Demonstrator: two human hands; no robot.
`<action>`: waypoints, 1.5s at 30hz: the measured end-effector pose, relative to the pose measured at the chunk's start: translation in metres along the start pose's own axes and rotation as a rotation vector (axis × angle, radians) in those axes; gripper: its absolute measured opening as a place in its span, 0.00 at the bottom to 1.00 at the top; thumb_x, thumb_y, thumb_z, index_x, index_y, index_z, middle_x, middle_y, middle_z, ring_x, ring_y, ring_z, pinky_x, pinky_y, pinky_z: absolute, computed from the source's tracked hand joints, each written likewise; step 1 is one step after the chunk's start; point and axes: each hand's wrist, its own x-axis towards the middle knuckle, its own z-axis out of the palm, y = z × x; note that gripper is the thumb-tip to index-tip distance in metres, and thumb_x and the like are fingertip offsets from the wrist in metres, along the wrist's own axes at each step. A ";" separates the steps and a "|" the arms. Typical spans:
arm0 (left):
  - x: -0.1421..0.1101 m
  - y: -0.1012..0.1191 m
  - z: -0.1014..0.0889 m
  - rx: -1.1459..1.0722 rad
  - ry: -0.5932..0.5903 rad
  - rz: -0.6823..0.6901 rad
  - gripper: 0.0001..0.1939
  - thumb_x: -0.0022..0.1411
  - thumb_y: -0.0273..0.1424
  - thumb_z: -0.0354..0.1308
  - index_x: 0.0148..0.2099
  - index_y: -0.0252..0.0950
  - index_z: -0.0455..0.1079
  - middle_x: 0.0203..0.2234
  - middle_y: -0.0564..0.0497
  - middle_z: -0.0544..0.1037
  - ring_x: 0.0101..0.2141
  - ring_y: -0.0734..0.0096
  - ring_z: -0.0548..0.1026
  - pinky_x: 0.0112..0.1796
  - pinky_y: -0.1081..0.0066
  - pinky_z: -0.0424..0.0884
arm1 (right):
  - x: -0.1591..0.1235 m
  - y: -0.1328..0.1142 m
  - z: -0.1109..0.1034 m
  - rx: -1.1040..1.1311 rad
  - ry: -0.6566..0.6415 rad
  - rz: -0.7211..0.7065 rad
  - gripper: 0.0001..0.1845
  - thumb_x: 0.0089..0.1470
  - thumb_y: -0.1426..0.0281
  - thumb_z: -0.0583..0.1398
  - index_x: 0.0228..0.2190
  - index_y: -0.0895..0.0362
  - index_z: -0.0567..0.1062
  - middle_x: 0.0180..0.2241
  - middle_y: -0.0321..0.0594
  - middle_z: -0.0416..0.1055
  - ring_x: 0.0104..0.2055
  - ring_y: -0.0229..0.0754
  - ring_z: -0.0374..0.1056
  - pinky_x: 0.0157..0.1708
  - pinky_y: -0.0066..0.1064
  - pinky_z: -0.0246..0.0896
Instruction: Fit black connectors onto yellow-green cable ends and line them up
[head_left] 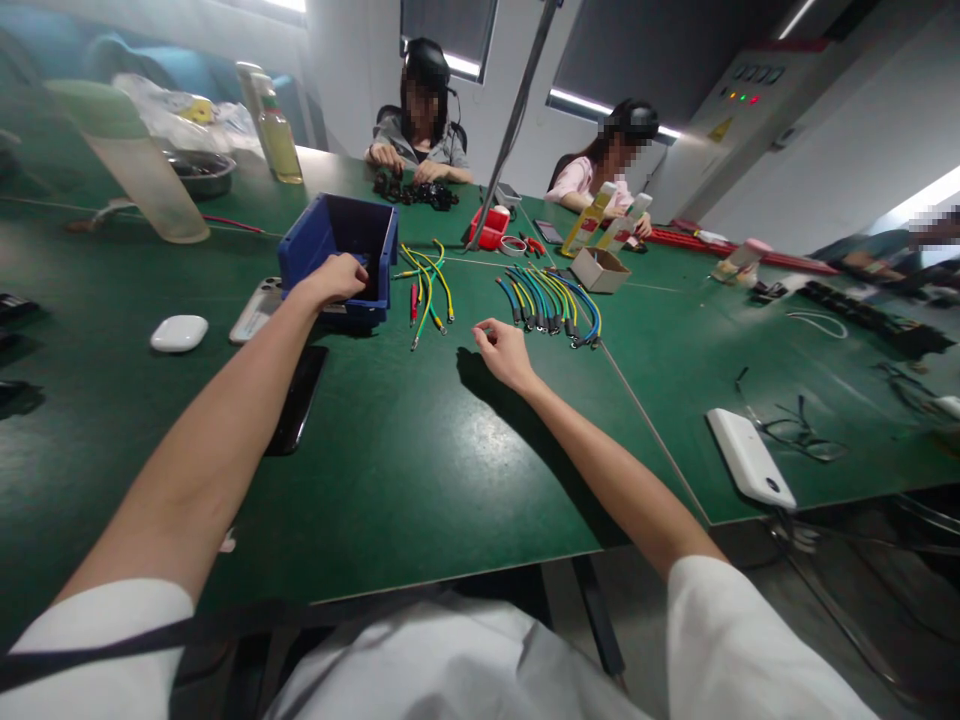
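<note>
Reaching into the blue bin (341,245) ahead-left, the left hand (335,278) curls over its near rim, contents unseen, while the right hand (504,352), loosely pinched, hovers nearer the wires (551,300) lying lengthwise beyond it.

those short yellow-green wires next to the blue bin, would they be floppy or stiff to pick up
The yellow-green wires lie in loose curves, so probably floppy yet springy. The end connectors would likely dangle. They look light, so a push from the right hand would probably scatter them.
</note>
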 end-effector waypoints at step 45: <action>0.004 -0.003 0.004 0.208 0.043 -0.026 0.08 0.52 0.27 0.58 0.36 0.34 0.75 0.32 0.45 0.79 0.34 0.62 0.76 0.39 0.68 0.70 | 0.114 0.006 0.026 0.280 -0.520 0.336 0.13 0.51 0.69 0.57 0.19 0.61 0.70 0.13 0.37 0.62 0.13 0.32 0.54 0.12 0.24 0.49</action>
